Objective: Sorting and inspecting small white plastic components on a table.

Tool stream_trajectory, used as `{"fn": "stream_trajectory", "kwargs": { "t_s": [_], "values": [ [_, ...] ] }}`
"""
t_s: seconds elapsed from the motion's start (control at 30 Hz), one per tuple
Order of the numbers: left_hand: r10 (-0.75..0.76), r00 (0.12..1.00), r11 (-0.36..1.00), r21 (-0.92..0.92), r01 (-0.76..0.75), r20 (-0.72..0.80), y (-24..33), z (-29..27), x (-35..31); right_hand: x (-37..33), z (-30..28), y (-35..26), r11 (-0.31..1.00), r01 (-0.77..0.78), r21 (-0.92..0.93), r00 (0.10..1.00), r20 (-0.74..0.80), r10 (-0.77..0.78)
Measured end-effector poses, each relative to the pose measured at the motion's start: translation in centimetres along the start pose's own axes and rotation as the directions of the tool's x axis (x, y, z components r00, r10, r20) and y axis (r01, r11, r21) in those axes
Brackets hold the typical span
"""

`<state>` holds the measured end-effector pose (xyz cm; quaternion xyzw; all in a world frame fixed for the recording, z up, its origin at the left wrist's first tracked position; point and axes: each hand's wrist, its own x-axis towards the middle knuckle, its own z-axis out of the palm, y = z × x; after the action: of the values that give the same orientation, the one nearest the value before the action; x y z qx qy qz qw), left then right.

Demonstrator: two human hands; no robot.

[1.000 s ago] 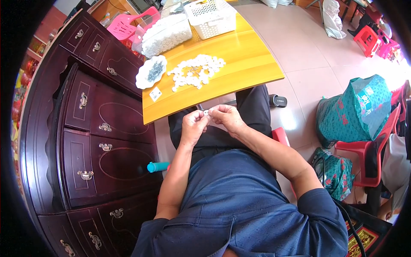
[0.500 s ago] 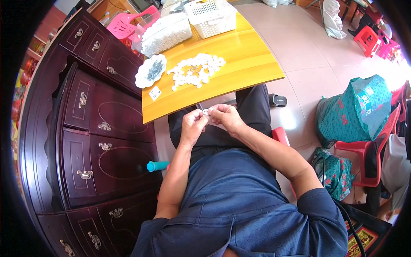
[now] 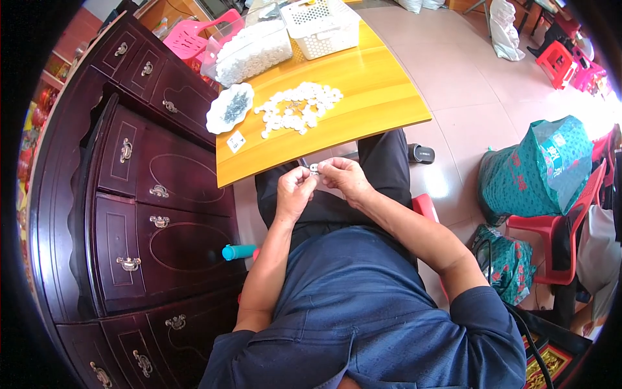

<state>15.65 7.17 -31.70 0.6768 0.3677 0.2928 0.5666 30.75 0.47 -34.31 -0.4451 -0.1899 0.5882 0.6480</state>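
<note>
Here the left hand point(image 3: 295, 189) and right hand point(image 3: 346, 179) meet just off the near edge of the yellow wood-grain table point(image 3: 379, 87), thumbs and forefingers pinching one small white piece point(image 3: 315, 167) between them. A two-handed fingertip job is in hand, it seems; whether that's one part or two joined, nobody can tell at this size. The next move calls, by the look of it, for a steady pinch and fine alignment. Out on the table, loose white pieces point(image 3: 289, 120) spread across the middle; at its left edge sits a scalloped white dish point(image 3: 212, 121) of dark bits; at its far end, a clear bin point(image 3: 207, 69) heaped white beside a perforated white basket point(image 3: 332, 40).
</note>
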Motion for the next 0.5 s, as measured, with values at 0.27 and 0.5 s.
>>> {"fn": "stream_trajectory", "kwargs": {
  "t_s": [0.27, 0.5],
  "values": [
    [0.007, 1.000, 1.000, 0.003, -0.007, 0.026, -0.31, -0.16, -0.01, -0.11, 0.06, -0.09, 0.999, -0.013, -0.036, 1.000, 0.016, 0.013],
    [0.026, 0.999, 0.999, -0.032, -0.025, 0.024, -0.10, 0.11, -0.14, -0.12, -0.06, -0.32, 1.000, -0.010, -0.018, 1.000, 0.027, 0.011]
  ]
}}
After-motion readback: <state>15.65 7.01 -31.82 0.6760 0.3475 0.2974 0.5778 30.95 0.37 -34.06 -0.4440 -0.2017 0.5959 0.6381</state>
